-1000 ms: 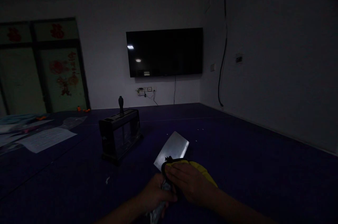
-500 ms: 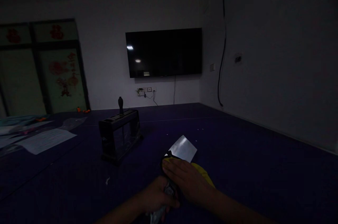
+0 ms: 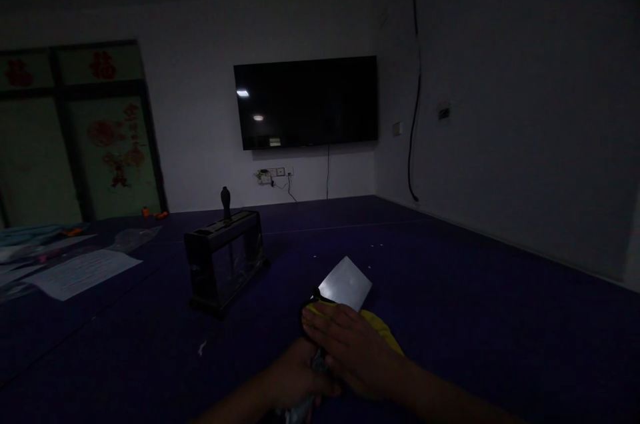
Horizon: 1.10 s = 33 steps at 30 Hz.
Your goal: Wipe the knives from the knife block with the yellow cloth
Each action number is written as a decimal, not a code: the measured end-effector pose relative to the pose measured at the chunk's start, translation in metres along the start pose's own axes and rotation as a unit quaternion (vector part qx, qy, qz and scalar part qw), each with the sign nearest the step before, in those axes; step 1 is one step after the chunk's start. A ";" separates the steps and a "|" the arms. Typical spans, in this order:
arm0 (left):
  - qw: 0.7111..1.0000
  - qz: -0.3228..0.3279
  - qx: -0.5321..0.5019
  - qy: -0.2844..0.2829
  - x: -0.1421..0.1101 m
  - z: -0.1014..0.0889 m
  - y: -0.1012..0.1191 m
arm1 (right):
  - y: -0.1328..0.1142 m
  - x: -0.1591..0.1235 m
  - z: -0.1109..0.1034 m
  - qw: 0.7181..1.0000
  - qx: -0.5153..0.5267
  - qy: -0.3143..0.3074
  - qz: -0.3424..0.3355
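Observation:
My left hand (image 3: 297,377) is wrapped round a narrow grey and dark object (image 3: 300,411), most of it hidden in the grip. My right hand (image 3: 353,344) lies just above it, fingers together, pressing a yellow cloth (image 3: 383,331) over a dark-edged part near the top of that object. Beyond the fingers a shiny flat sheet (image 3: 346,283), square-cornered like a cleaver blade, sticks out. Whether it joins the grey object cannot be made out. To the left stands a black knife block (image 3: 200,267) with clear sides and a dark handle (image 3: 226,203) rising from its top.
Printed paper (image 3: 85,272), clear plastic (image 3: 133,237) and a teal cloth (image 3: 33,235) lie on the left of the purple-blue tabletop (image 3: 465,331). Small orange items (image 3: 160,215) sit at the back. White scraps (image 3: 201,348) dot the surface. A television (image 3: 307,104) hangs on the wall.
The view has shifted slightly, so the background sits a little further left. My right hand has slid slightly down and left with the yellow cloth. The left hand keeps its grip.

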<state>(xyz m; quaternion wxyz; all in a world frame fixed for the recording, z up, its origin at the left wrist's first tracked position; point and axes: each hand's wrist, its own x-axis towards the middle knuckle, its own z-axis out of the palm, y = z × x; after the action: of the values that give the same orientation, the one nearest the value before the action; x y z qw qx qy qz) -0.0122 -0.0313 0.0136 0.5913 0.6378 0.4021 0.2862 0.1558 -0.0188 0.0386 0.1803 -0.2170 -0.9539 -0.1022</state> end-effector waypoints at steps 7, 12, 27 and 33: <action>0.999 -0.032 0.014 0.016 -0.001 -0.001 0.000 | 0.002 0.003 0.011 0.998 -0.053 0.022 0.039; 0.998 -0.056 0.017 0.023 -0.002 -0.002 -0.001 | 0.007 0.003 0.016 0.995 -0.078 0.038 0.046; 0.999 -0.015 0.003 0.030 0.001 -0.003 -0.008 | 0.003 0.003 0.013 0.994 -0.083 0.054 0.037; 0.999 -0.010 -0.014 0.039 0.001 -0.004 -0.008 | 0.005 0.002 0.017 0.995 -0.074 0.059 0.022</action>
<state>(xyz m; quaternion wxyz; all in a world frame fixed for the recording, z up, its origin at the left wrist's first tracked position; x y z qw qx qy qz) -0.0161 -0.0287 0.0063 0.5864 0.6140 0.4275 0.3105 0.1520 -0.0088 0.0246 0.2216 -0.2446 -0.9264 -0.1811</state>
